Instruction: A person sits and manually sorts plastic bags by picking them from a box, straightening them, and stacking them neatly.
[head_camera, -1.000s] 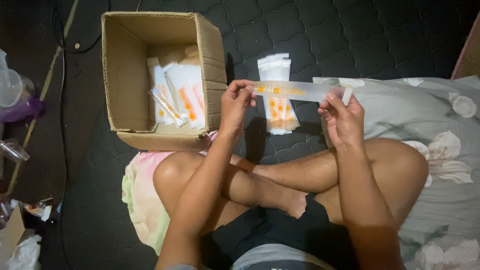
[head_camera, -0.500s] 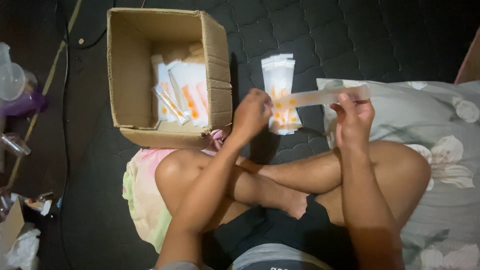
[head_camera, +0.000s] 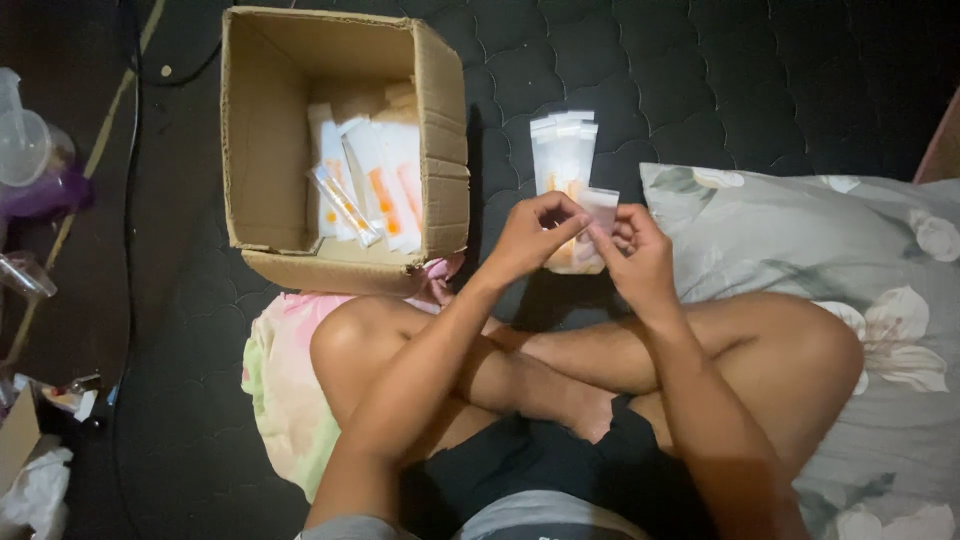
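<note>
My left hand (head_camera: 535, 238) and my right hand (head_camera: 635, 255) meet above my crossed legs, both pinching one small clear plastic packet (head_camera: 598, 212) with an orange item inside. Just behind the hands lies a stack of similar clear packets (head_camera: 562, 150) on the dark quilted mat. An open cardboard box (head_camera: 262, 150) stands to the left, holding several more clear packets with orange contents (head_camera: 370, 185).
A grey floral pillow (head_camera: 800, 230) lies to the right, partly under my knee. A pink and green cloth (head_camera: 285, 380) sits under my left leg. Clear plastic containers (head_camera: 30, 150) and a cable (head_camera: 130, 200) are at the far left.
The hands have come together. The packet, earlier stretched wide between them, is now held short and close in front of the stack.
</note>
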